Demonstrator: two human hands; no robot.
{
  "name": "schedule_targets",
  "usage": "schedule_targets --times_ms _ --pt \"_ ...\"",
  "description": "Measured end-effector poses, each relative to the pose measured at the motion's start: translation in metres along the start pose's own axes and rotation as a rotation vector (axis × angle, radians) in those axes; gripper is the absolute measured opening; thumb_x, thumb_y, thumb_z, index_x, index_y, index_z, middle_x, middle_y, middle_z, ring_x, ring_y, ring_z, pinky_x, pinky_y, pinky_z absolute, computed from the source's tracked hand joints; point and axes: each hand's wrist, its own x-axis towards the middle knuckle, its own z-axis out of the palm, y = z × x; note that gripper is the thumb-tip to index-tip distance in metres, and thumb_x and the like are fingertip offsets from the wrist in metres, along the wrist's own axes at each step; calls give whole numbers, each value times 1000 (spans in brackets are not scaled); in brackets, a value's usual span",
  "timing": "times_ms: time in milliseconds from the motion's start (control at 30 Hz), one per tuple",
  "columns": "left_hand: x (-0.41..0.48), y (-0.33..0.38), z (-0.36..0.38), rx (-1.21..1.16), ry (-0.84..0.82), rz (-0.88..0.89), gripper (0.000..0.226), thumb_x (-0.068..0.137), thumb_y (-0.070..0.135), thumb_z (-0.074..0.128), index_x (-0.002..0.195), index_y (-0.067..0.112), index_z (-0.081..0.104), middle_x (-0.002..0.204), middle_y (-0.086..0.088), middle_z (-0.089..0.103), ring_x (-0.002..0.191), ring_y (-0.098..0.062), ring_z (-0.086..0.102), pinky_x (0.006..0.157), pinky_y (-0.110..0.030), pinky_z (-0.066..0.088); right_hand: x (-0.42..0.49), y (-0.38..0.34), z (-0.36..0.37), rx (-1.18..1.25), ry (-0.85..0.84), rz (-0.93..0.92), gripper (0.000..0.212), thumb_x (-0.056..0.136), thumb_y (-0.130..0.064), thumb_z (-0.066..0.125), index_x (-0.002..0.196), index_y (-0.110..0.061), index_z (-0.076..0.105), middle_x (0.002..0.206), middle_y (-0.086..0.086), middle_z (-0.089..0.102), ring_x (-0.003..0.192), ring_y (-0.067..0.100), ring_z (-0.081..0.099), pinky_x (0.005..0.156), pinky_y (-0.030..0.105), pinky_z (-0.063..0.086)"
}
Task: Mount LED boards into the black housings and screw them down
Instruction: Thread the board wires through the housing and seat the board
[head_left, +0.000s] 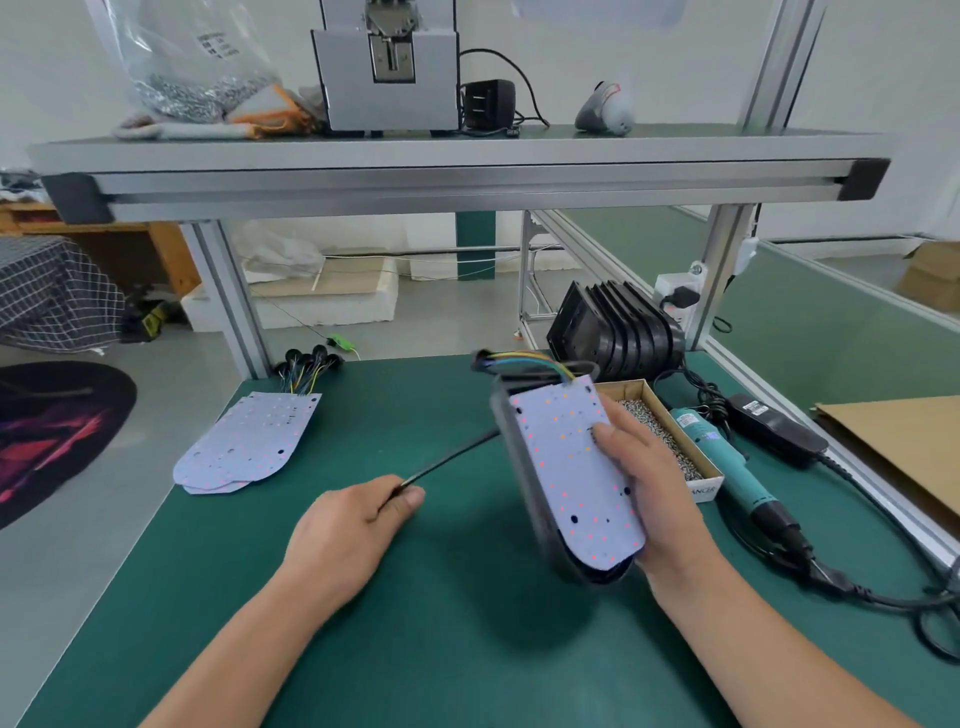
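The right hand (649, 488) held the black housing (519, 467), fingers wrapped behind it and thumb on its LED board (571, 478). The long axis pointed away from the person, wired end farthest. The left hand (353, 530) fingers pinched the cable (452, 458).

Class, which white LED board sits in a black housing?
The white LED board held by the right hand; the other boards lie bare on the green mat.

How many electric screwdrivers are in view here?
1. The teal screwdriver lies on the green table at right, beside the screw box, just right of the right hand. No others show.
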Motion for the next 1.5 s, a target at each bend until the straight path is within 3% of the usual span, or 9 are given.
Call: schedule_targets --times_ms 167,267,367,533,667,900,1033,1267,1500 --pt "-2 -3 -7 -389 -91 56 66 86 85 52 75 20 57 63 9 57 60 -8 49 61 -32 40 4 1 -9 -2 45 -28 39 102 -19 58 140 -16 63 142 20 64 114 32 65 96 46 48" --pt "-2 2 -5 -1187 -185 50 58 87 69 74 69 16 57 127 -3 75 121 -18 70 90 -42 62 4 8 -2 22 66 18 37 99 -21 62 136 -22 68 133 10 71 108 27 69 89 40 54" --pt "-5 11 -5 -1697 -314 107 42 101 40 70 67 18 60 162 -8 50 152 -22 44 114 -61 44 2 12 7 59 72 79 32 95 -20 64 123 -30 77 125 4 76 103 19 75 81 32 62" --pt "-3 14 -5 -1910 -256 -31 48 107 39 61 65 20 51 103 -6 72 130 -25 66 108 -63 50 0 12 9 4 29 165 35 96 -14 66 131 -16 71 130 18 72 97 24 73 74 31 61" --pt "3 21 -4 -1599 -24 -229 44 103 42 62 68 23 44 67 0 36 53 -17 40 69 -37 58 -6 16 14 40 9 216 59 85 -10 79 141 -15 62 127 20 73 99 30 75 75 35 62" --pt "-8 26 7 -726 -61 69 25 78 29 74 101 36 77 82 12 72 66 -5 62 64 -15 51 -11 11 21 -89 -67 160 29 98 -15 63 123 -15 78 119 20 76 98 29 75 82 36 60" --pt "-14 31 20 -540 -286 142 31 84 29 71 112 41 77 113 14 80 116 -8 72 100 -34 58 -16 11 22 -211 -162 159 28 100 -19 62 124 -20 76 118 14 77 100 25 76 79 31 59" --pt "-17 33 17 -533 -158 86 38 78 18 63 103 44 76 101 13 81 94 -5 74 86 -29 61 -16 6 17 -116 -170 149 23 93 -23 74 112 -14 68 100 20 70 81 28 68 70 34 56" --pt "-10 29 14 103 64 108 11 98 39 57 92 47 60 71 7 59 67 -14 56 58 -35 50 -15 -11 8 9 -103 41 10 90 -19 70 99 -18 70 98 13 72 75 25 70 66 32 59"
